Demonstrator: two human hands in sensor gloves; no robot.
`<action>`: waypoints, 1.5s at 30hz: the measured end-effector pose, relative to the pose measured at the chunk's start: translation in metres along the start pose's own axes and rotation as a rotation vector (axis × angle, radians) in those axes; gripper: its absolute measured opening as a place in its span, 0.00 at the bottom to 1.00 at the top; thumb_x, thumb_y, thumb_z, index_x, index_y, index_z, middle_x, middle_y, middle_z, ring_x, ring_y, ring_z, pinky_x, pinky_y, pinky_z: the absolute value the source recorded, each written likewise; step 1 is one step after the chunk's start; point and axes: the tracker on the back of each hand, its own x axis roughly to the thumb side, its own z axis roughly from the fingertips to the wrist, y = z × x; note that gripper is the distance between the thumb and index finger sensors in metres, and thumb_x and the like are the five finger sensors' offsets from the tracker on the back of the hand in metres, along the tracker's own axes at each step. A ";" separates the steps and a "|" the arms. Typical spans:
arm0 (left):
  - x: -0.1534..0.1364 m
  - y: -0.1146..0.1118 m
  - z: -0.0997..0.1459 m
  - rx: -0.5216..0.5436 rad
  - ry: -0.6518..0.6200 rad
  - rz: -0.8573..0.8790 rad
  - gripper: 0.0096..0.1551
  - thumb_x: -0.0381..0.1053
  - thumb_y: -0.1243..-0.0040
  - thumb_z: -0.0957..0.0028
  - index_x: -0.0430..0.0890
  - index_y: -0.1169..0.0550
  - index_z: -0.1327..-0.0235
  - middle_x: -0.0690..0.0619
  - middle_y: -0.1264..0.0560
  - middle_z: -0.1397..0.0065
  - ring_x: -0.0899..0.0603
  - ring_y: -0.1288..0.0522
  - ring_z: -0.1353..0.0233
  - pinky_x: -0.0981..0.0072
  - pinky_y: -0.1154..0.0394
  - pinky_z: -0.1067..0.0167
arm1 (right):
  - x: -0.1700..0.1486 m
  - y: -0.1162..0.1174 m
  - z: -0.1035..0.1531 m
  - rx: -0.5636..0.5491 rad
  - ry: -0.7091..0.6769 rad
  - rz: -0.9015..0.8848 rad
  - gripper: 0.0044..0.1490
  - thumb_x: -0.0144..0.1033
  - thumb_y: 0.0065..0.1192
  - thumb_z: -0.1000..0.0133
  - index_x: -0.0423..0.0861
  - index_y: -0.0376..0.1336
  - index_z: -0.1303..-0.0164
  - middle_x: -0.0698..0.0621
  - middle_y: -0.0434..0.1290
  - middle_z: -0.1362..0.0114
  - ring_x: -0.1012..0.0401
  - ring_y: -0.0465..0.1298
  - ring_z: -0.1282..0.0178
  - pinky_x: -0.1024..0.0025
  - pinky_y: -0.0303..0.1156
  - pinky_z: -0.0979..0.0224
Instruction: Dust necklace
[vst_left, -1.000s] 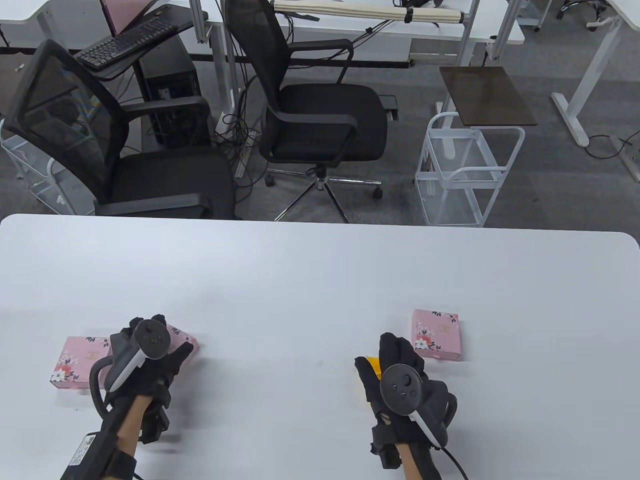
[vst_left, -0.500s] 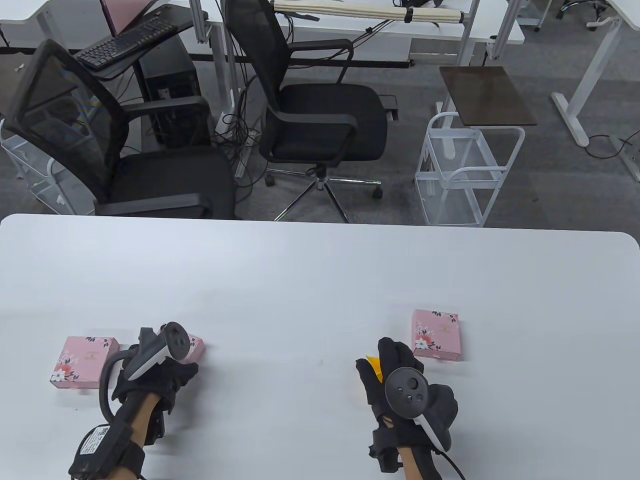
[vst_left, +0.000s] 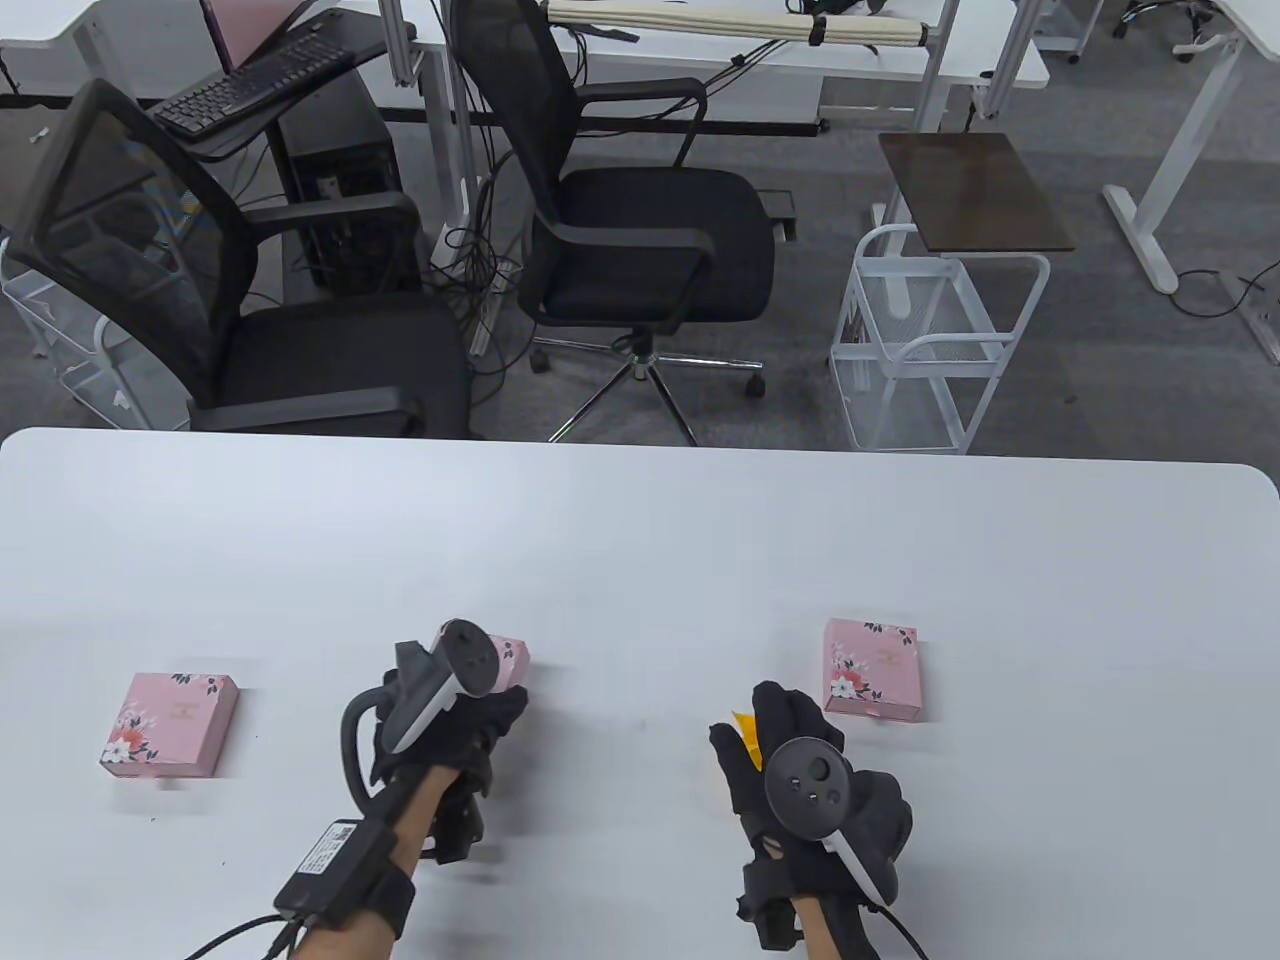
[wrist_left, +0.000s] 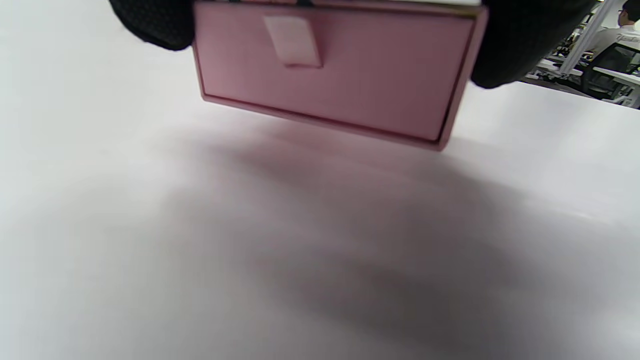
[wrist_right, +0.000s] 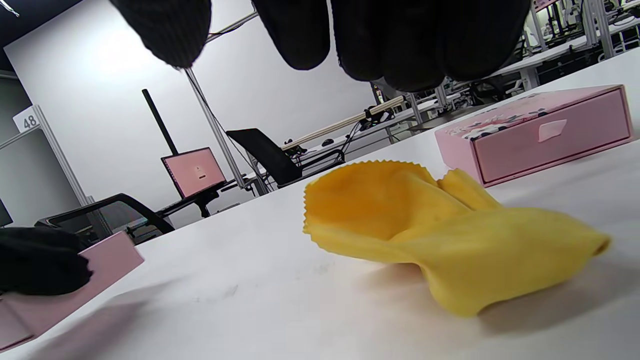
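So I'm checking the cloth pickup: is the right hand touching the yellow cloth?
Apart. In the right wrist view the fingertips hang above the cloth, background showing between them.

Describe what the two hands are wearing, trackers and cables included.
Both hands wear black knit gloves. The left hand carries a dark grey tracker with a round head, white underside and looping strap; a black wristband box with a white printed label feeds a black cable. The right hand has a matching round-headed tracker with buttons, a small black module at the wrist and a thin black cable.
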 end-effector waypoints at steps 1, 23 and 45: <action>0.011 -0.004 -0.001 -0.009 -0.009 0.005 0.60 0.75 0.41 0.40 0.47 0.55 0.13 0.23 0.51 0.16 0.21 0.42 0.25 0.31 0.37 0.30 | -0.002 0.001 0.000 0.001 0.005 0.000 0.43 0.53 0.53 0.30 0.35 0.52 0.15 0.25 0.54 0.17 0.28 0.62 0.26 0.34 0.61 0.25; 0.021 -0.008 0.004 0.096 -0.164 -0.012 0.40 0.67 0.57 0.35 0.57 0.51 0.14 0.32 0.48 0.14 0.28 0.42 0.22 0.37 0.37 0.27 | 0.005 0.007 -0.001 0.011 -0.025 0.069 0.41 0.53 0.53 0.30 0.36 0.54 0.17 0.29 0.62 0.20 0.33 0.69 0.31 0.39 0.67 0.29; 0.001 -0.034 0.011 0.012 -0.431 -0.051 0.34 0.55 0.56 0.33 0.57 0.51 0.16 0.54 0.57 0.10 0.35 0.44 0.16 0.42 0.40 0.22 | 0.086 0.124 -0.059 0.449 0.369 -0.402 0.35 0.47 0.54 0.28 0.28 0.68 0.34 0.37 0.81 0.44 0.48 0.84 0.58 0.60 0.81 0.53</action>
